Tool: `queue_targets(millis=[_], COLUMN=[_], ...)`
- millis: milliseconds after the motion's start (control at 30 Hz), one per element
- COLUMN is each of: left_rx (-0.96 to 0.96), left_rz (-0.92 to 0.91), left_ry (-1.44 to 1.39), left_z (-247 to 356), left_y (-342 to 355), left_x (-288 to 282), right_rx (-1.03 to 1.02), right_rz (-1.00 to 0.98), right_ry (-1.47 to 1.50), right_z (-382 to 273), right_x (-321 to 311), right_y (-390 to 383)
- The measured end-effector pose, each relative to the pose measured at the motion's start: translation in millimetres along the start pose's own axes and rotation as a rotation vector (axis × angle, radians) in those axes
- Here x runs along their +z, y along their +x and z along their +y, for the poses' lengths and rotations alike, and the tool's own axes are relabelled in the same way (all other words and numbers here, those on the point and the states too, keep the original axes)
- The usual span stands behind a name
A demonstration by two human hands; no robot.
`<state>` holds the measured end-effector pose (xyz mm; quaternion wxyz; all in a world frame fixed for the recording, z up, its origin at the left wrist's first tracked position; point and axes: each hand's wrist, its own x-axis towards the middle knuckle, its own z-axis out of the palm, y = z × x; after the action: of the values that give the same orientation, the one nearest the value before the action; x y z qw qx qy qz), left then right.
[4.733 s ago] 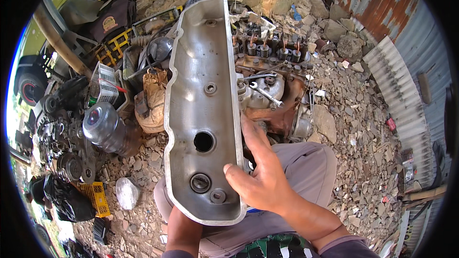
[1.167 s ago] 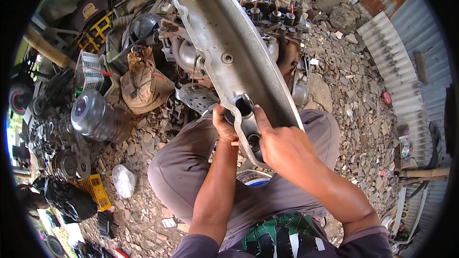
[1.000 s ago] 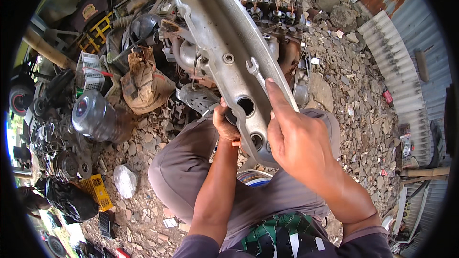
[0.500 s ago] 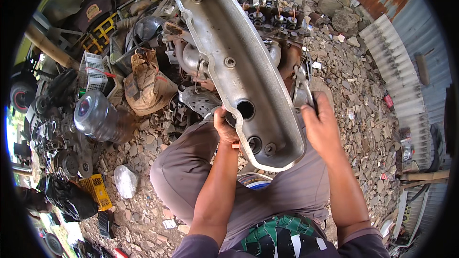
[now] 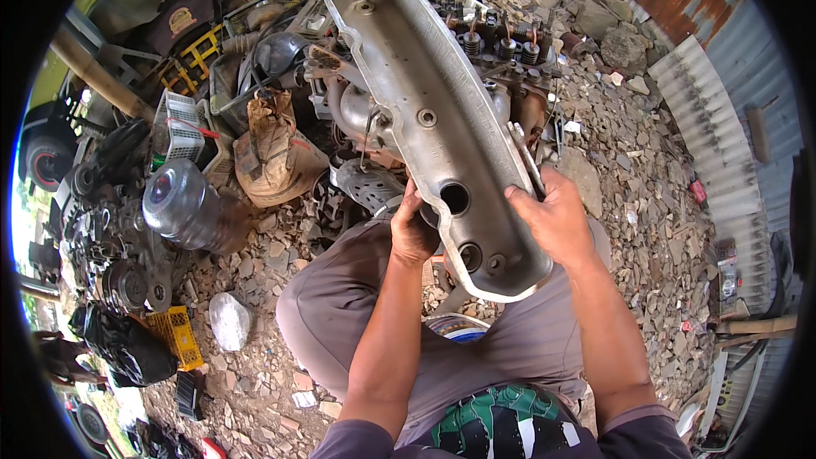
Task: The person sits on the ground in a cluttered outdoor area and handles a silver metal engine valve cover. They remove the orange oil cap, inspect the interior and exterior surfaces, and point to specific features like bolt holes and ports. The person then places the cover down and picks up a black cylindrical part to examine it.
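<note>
A long metal engine valve cover (image 5: pixel 399 76) is tilted over my lap, its hollow inside facing me, with round holes near its lower end. My left hand (image 5: pixel 414 228) grips its left edge near the larger hole; some fingers are hidden behind. My right hand (image 5: pixel 552 217) is closed at the right edge, thumb pressed over the rim. A slim metal hand tool (image 5: pixel 526 156) sticks up from the same right hand, lying along the cover's side; its exact kind is unclear. Behind the cover, the engine's valve springs (image 5: pixel 507 48) show.
Engine parts stand beyond the cover. To the left are a brown sack (image 5: pixel 276 153), a clear plastic jug (image 5: pixel 180 202), a yellow crate (image 5: pixel 176 338) and a black bag (image 5: pixel 123 348). Broken stone (image 5: pixel 633 161) covers the ground. Corrugated sheets (image 5: pixel 710 144) line the right side.
My right hand has moved left and up onto the cover's right edge, bringing the tool against its side. The cover has shifted slightly right in view, still in my left hand.
</note>
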<state>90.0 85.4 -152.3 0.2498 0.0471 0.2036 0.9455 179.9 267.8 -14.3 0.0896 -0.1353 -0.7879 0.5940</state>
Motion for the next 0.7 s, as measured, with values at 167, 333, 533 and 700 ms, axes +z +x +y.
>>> queue_targets(millis=[167, 333, 533, 700], left_rx=[0.075, -0.044, -0.244, -0.158], left_rz=[0.019, -0.006, 0.105, 0.067], left_ry=[0.147, 0.479, 0.464, 0.413], left_z=[42.2, 65.6, 75.7, 76.2], left_y=[3.5, 32.4, 39.0, 22.2], left_x=[40.0, 86.1, 120.0, 128.9], right_rx=[-0.026, -0.136, -0.121, -0.159], right_rz=[-0.031, -0.021, -0.066, -0.075], right_ry=[0.018, -0.008, 0.015, -0.254], right_z=[-6.4, 3.1, -1.8, -9.4], right_x=[-21.9, -34.9, -43.7, -56.4], right_y=[10.4, 22.7, 15.2, 26.4])
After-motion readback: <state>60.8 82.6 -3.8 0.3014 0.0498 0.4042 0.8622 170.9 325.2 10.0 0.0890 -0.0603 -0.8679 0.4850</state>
